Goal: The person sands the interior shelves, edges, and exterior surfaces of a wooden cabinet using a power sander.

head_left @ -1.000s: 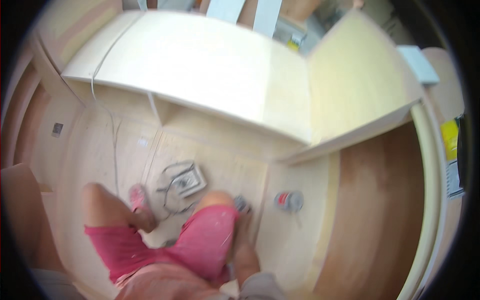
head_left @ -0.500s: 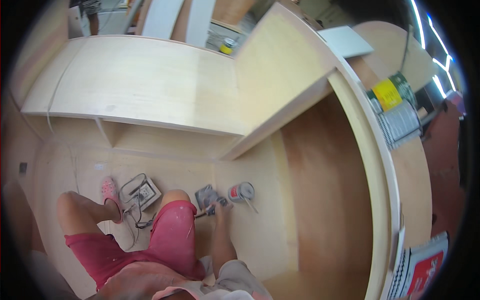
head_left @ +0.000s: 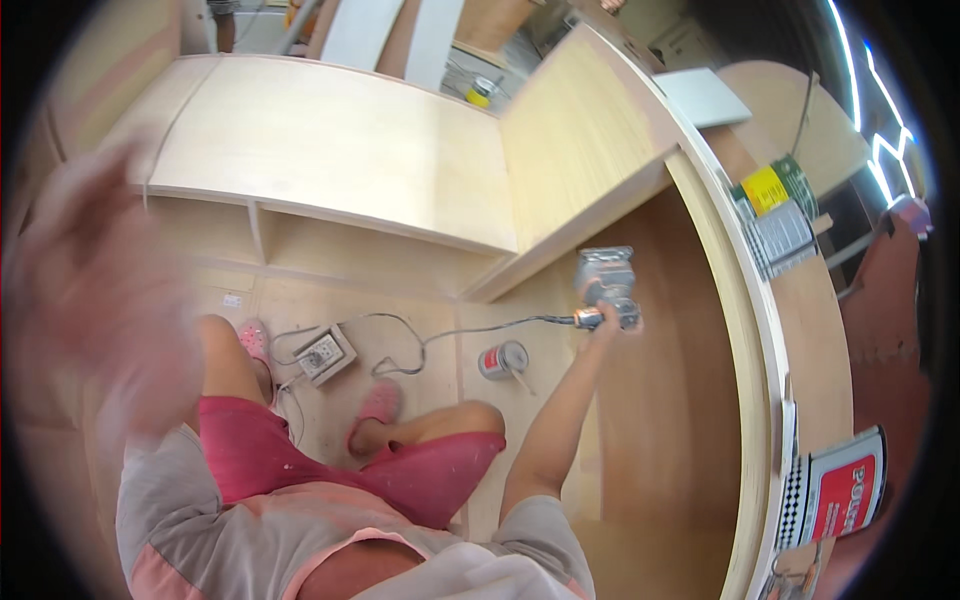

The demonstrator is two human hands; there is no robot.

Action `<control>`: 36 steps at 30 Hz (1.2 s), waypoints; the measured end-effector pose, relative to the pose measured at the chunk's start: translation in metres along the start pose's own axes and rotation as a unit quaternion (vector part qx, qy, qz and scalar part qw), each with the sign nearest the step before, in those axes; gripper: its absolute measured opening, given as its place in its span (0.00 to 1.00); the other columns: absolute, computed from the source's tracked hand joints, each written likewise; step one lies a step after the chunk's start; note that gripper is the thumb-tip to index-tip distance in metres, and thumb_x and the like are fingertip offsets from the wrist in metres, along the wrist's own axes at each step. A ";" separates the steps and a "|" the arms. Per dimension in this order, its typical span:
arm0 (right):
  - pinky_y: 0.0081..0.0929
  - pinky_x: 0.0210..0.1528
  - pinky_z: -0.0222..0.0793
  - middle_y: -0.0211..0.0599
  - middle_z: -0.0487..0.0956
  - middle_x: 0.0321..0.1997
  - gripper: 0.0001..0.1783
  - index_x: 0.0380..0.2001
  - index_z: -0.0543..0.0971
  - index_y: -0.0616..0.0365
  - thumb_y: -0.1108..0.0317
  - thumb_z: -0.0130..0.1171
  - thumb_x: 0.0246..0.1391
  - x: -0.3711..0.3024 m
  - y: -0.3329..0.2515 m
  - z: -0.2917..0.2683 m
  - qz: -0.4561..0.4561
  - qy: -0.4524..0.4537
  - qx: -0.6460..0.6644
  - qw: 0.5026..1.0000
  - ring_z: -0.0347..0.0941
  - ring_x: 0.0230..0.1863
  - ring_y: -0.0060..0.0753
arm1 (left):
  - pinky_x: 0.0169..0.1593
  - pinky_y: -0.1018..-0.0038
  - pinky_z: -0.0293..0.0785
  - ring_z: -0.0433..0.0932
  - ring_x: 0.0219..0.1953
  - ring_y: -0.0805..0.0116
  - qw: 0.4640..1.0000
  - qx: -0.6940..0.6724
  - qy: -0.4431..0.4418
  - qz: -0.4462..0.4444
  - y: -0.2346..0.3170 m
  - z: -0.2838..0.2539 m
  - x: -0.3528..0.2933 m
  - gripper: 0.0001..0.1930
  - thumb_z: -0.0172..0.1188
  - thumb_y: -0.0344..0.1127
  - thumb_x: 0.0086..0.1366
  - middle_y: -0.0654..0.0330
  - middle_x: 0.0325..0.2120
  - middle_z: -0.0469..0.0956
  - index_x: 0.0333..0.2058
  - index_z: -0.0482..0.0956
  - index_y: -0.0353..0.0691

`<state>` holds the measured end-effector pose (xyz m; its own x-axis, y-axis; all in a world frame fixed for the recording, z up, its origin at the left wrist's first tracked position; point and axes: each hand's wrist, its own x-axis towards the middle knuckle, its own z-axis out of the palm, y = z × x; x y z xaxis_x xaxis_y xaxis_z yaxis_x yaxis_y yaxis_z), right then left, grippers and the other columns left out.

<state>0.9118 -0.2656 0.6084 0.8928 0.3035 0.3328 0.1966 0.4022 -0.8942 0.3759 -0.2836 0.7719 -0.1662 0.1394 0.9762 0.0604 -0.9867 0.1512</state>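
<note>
My right hand (head_left: 612,318) is closed around a grey electric sander (head_left: 604,272), holding it out to the right in front of the brown inner panel (head_left: 660,400) of the cabinet. A dark cord (head_left: 490,328) runs from the sander's rear across to a white socket box (head_left: 326,356) on the wooden floor panel. On the left, close to the camera, my raised left hand (head_left: 110,290) is smeared by motion, so its fingers cannot be made out. Below the sander stands an open paint can (head_left: 503,360) with a stick leaning by it.
A pale wooden bench top (head_left: 320,150) curves across the front, joined to an upright panel (head_left: 580,120). Along the right ledge stand a green and yellow can (head_left: 768,190), a grey can (head_left: 782,238) and a red-labelled can (head_left: 835,490). My pink clogs (head_left: 378,402) rest near the socket box.
My right hand has lifted the sander from the floor, up and to the right, drawing its cord out. The left hand has come up into view. My right knee has swung outward.
</note>
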 end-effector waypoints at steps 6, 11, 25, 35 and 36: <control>0.39 0.51 0.71 0.48 0.63 0.54 0.43 0.54 0.60 0.63 0.86 0.61 0.28 -0.056 -0.036 0.088 0.045 -0.043 0.095 0.994 0.67 0.52 0.46 | 0.55 0.67 0.67 0.74 0.46 0.64 0.879 -0.013 -0.294 -0.375 -0.094 0.047 -0.072 0.30 0.64 0.33 0.54 0.55 0.43 0.74 0.55 0.65 0.38; 0.38 0.53 0.70 0.46 0.64 0.53 0.47 0.54 0.60 0.63 0.85 0.68 0.24 -0.103 -0.004 0.150 -0.060 -0.115 -0.059 0.990 0.66 0.52 0.41 | 0.61 0.59 0.62 0.64 0.57 0.48 0.826 -0.100 -0.466 -0.301 -0.161 0.143 -0.128 0.44 0.68 0.33 0.48 0.45 0.56 0.65 0.62 0.54 0.40; 0.39 0.55 0.64 0.47 0.67 0.50 0.46 0.53 0.63 0.60 0.66 0.74 0.27 -0.127 -0.047 0.304 0.037 -0.392 -0.213 0.894 0.66 0.51 0.43 | 0.49 0.65 0.73 0.76 0.48 0.56 0.711 -0.152 -0.303 -0.616 -0.240 0.161 -0.059 0.44 0.61 0.19 0.49 0.48 0.48 0.73 0.64 0.51 0.47; 0.40 0.51 0.68 0.54 0.66 0.50 0.35 0.53 0.66 0.61 0.66 0.67 0.40 -0.121 -0.233 0.384 0.046 -0.535 -0.319 0.781 0.70 0.49 0.53 | 0.50 0.66 0.72 0.75 0.50 0.53 0.704 0.040 -0.155 -0.692 -0.190 0.143 0.056 0.46 0.70 0.34 0.46 0.45 0.46 0.74 0.62 0.52 0.48; 0.40 0.52 0.68 0.55 0.68 0.50 0.33 0.53 0.67 0.61 0.66 0.65 0.42 -0.116 -0.236 0.392 0.090 -0.562 -0.281 0.773 0.70 0.49 0.53 | 0.48 0.64 0.74 0.77 0.45 0.50 0.717 0.081 -0.152 -0.676 -0.189 0.139 0.074 0.47 0.70 0.34 0.44 0.43 0.42 0.76 0.62 0.52 0.47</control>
<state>0.6032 -0.0565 0.8982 0.0724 0.9964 -0.0446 0.5377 -0.0766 -0.8397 0.4891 -0.0753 0.8369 0.0403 0.9948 -0.0936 0.1644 0.0858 0.9827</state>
